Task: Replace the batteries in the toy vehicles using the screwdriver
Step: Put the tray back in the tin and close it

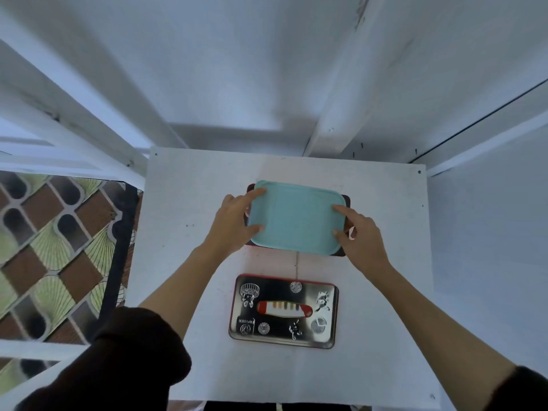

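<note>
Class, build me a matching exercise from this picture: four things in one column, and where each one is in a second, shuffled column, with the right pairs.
Things
1. teal lid
2. left hand
3. right hand
4. metal tin

Places
A. nearer the person, touched by neither hand
B. on the lid's right edge
C. on top of the dark container
D. on the lid's left edge

Pairs: 1-C, 2-D, 3-B, 4-A
</note>
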Demonstrator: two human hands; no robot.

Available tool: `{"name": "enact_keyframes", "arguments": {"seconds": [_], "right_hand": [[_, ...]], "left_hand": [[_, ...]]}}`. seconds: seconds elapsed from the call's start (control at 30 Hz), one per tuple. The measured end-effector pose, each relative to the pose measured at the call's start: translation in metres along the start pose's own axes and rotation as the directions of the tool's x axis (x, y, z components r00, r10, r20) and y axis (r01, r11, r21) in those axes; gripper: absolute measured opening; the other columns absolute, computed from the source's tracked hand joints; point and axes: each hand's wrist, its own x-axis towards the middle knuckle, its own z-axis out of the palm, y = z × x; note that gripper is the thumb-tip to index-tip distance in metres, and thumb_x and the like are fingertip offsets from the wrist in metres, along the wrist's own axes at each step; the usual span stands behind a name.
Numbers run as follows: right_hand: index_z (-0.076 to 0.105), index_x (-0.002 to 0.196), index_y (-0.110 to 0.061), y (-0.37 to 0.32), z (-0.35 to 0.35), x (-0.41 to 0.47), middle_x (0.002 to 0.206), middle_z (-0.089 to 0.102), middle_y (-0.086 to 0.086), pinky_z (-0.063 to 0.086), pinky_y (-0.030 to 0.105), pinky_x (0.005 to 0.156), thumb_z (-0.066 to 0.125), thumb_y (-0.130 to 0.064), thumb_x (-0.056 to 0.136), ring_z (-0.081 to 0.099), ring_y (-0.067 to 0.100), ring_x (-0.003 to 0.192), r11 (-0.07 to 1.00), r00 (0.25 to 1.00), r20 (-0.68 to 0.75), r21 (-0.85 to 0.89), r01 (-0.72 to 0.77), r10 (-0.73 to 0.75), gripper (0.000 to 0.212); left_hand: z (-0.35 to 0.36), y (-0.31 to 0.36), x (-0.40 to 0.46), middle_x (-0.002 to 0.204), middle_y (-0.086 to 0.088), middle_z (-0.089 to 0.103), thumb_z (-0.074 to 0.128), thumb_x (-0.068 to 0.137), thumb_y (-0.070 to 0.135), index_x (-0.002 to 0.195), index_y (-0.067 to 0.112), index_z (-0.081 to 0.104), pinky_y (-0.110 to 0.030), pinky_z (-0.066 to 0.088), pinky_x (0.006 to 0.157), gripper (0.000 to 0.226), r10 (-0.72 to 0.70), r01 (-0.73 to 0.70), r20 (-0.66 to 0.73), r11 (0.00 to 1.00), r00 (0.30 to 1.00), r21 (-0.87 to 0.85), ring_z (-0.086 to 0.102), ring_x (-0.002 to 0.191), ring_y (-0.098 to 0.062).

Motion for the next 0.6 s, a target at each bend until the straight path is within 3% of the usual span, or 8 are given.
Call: {"name": "enact_keyframes", "arguments": {"seconds": [0.17, 0.3, 0.6], "right_hand": [[0.048, 0.132, -0.021, 0.003, 0.007, 0.006, 0.083, 0.053, 0.008, 0.043, 0.037, 0.075, 0.060, -0.009, 0.086, 0.043, 0.023, 0.086, 0.988, 1.000, -0.008, -0.153, 0.006, -0.007, 0.050], [0.043, 0.137, -0.020, 0.001, 0.007, 0.009, 0.088, 0.054, 0.012, 0.040, 0.037, 0.073, 0.055, -0.012, 0.089, 0.044, 0.028, 0.094, 0.947, 1.000, 0.028, -0.322, 0.014, -0.005, 0.050], [0.041, 0.137, -0.019, 0.000, 0.002, 0.014, 0.095, 0.058, 0.013, 0.034, 0.036, 0.074, 0.054, -0.016, 0.089, 0.043, 0.028, 0.097, 0.886, 0.998, 0.057, -0.461, 0.054, -0.031, 0.051]], "left_hand": [[0.008, -0.008, 0.006, 0.106, -0.006, 0.063, 0.074, 0.079, 0.010, 0.140, 0.020, 0.044, -0.036, 0.040, 0.084, 0.069, 0.056, -0.051, -0.030, 0.987, 0.998, 0.152, 0.035, 0.090, -0.016], [0.011, -0.011, 0.005, 0.103, -0.009, 0.065, 0.077, 0.076, 0.015, 0.139, 0.017, 0.045, -0.036, 0.039, 0.078, 0.071, 0.092, -0.082, -0.034, 0.971, 0.995, 0.224, 0.035, 0.087, -0.017], [0.020, -0.012, 0.001, 0.106, -0.009, 0.065, 0.070, 0.084, 0.027, 0.144, 0.018, 0.038, -0.033, 0.032, 0.072, 0.069, 0.145, -0.115, -0.036, 0.889, 0.989, 0.443, 0.046, 0.094, -0.026]]}}
